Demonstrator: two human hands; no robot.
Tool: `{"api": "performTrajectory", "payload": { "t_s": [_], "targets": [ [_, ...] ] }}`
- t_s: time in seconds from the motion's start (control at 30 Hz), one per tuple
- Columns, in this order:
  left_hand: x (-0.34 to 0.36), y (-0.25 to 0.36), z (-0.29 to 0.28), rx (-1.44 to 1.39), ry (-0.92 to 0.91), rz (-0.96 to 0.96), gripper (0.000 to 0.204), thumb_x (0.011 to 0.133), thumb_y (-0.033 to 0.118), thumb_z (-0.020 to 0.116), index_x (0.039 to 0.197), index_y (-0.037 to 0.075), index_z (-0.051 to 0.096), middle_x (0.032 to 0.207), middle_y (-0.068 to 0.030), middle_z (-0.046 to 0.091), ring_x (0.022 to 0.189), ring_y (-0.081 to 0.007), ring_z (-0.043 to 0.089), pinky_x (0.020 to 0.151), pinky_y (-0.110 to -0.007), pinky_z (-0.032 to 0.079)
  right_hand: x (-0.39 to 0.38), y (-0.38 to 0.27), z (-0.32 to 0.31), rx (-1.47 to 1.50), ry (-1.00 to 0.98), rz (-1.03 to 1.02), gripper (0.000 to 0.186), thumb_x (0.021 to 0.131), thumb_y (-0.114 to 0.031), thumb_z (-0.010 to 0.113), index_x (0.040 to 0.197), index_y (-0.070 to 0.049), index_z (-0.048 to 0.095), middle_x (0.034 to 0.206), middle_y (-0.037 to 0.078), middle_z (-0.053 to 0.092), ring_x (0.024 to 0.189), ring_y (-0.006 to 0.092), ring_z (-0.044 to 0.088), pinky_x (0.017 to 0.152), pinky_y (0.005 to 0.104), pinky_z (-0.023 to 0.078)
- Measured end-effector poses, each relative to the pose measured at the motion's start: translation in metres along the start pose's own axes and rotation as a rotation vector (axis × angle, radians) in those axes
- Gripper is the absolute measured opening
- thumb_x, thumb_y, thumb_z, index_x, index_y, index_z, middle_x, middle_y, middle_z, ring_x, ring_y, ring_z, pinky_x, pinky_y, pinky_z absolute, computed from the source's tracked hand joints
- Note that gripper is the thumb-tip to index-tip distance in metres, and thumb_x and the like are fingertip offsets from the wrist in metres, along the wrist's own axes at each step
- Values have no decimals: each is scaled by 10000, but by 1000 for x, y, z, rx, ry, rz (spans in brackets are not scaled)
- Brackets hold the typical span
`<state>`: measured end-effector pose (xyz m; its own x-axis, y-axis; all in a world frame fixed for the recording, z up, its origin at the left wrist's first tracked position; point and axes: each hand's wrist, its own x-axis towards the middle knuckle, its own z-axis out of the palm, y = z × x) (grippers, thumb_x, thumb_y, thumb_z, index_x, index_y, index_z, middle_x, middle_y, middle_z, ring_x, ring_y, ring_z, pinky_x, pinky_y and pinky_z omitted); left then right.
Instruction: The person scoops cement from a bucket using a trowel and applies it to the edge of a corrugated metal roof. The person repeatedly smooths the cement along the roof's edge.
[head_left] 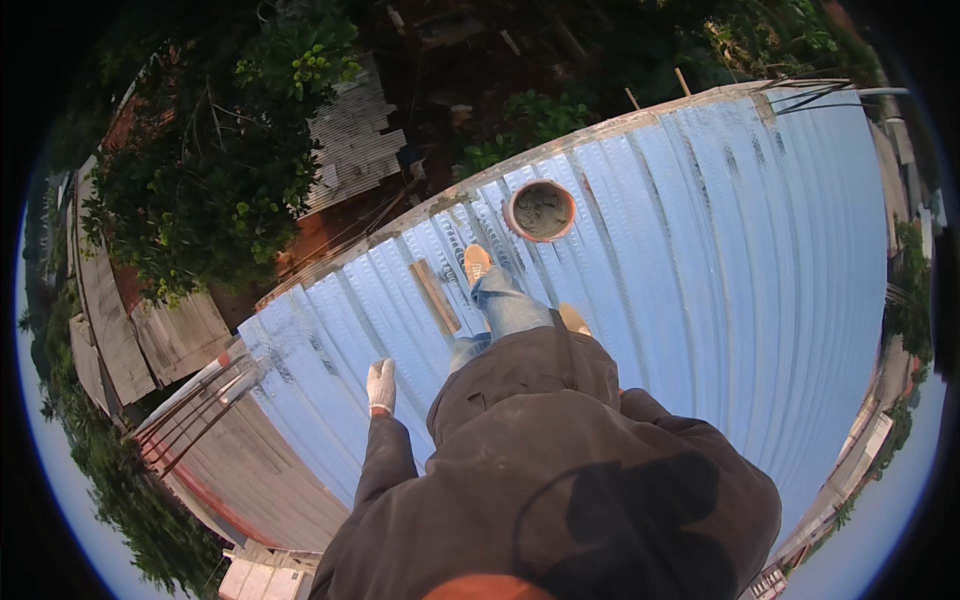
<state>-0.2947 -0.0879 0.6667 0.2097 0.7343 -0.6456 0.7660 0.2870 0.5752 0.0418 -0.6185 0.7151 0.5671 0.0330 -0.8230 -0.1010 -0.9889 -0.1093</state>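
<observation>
My left hand [381, 385], in a pale work glove, hangs out beside my body above the blue ribbed metal roof sheeting [345, 310]. Its fingers point forward, with a small gap showing at the tips, and nothing is visible in it. My right hand is hidden behind my dark jacket [560, 470]. Ahead of my feet stands a round bucket [546, 239] with an orange rim and wet grey mortar inside. One tan shoe [477, 262] is set forward, close to the bucket. To its left a wooden board [434, 296] lies along the ribs.
The sheeting ends at a rough masonry edge [610, 125], with a drop to trees and lower roofs beyond. Bare steel bars [185, 420] stick out at the left corner, and more rods [815, 95] at the far right. A leafy tree [210, 190] rises beyond the left edge.
</observation>
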Motion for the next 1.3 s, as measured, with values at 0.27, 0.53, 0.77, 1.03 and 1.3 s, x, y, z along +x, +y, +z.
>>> {"api": "performTrajectory", "payload": {
  "t_s": [0.27, 0.53, 0.77, 1.03, 1.3],
  "targets": [
    [-49, -22, 30, -88, 39, 25, 522, 1090, 425, 755, 1366, -18, 758, 1310, -118, 791, 1245, -214, 699, 1124, -389, 521, 1, 56, -5, 34, 142, -92, 516, 938, -480, 671, 1052, -3, 830, 1042, 292, 814, 1064, 508, 778, 925, 585, 590],
    [-179, -141, 111, 51, -378, -203, 473, 1090, 394, 726, 1292, -30, 787, 1239, -157, 832, 1172, -246, 746, 1067, -413, 558, 30, 55, -72, 190, 260, 75, 548, 927, -474, 627, 1072, 7, 847, 1120, 300, 823, 1135, 505, 782, 995, 577, 587],
    [-199, -114, 205, 197, -145, -335, 590, 1036, 500, 732, 1274, -36, 794, 1254, -234, 830, 1209, -342, 771, 1080, -463, 565, 132, 109, -142, -56, 321, -13, 618, 959, -527, 574, 1127, -1, 850, 1170, 333, 806, 1175, 516, 772, 1030, 584, 581],
    [-119, 39, 320, -141, 268, -143, 444, 1082, 362, 749, 1307, -20, 776, 1227, -154, 817, 1166, -224, 748, 1065, -394, 571, 262, 62, -326, 218, 91, -25, 490, 982, -440, 642, 969, 37, 755, 792, 211, 752, 705, 359, 769, 781, 524, 618],
    [-137, 327, 468, 140, 87, 202, 489, 1057, 332, 731, 1391, -25, 753, 1297, -208, 791, 1197, -323, 755, 1114, -419, 558, 480, -15, -420, 125, 11, -281, 435, 980, -417, 755, 1059, 11, 748, 928, 226, 790, 904, 403, 803, 836, 519, 606]
  ]
}}
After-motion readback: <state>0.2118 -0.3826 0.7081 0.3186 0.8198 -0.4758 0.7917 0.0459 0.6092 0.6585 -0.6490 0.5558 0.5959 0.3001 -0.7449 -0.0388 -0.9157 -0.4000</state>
